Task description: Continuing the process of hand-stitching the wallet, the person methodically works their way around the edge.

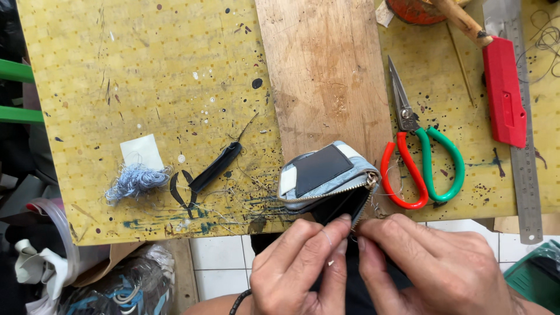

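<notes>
Pouch (326, 175), pale denim with a dark patch and a zip, sits at the near edge of the yellow bench (146, 76), half on the wooden board (324, 70), its open end hanging over toward the person so both hands can get at it. Left hand (300, 268) pinches the dark lining at the mouth, thumb and forefinger closed on it, a fine thread looping across the fingers. Right hand (434, 262) meets it fingertip to fingertip at the same spot, closed on the lining edge; whether a needle sits in that pinch I cannot tell. Everything else lies within easy reach. One pair of scissors (420, 157), one handle red, one green, lies just right of the pouch, blades pointing away. One red knife (504, 93) rests beside one steel ruler (525, 146) at the far right. Left of the pouch: one black strip (216, 166), two small dark curved scraps (181, 189), one tangle of blue thread (135, 179) touching one white square (142, 151).
</notes>
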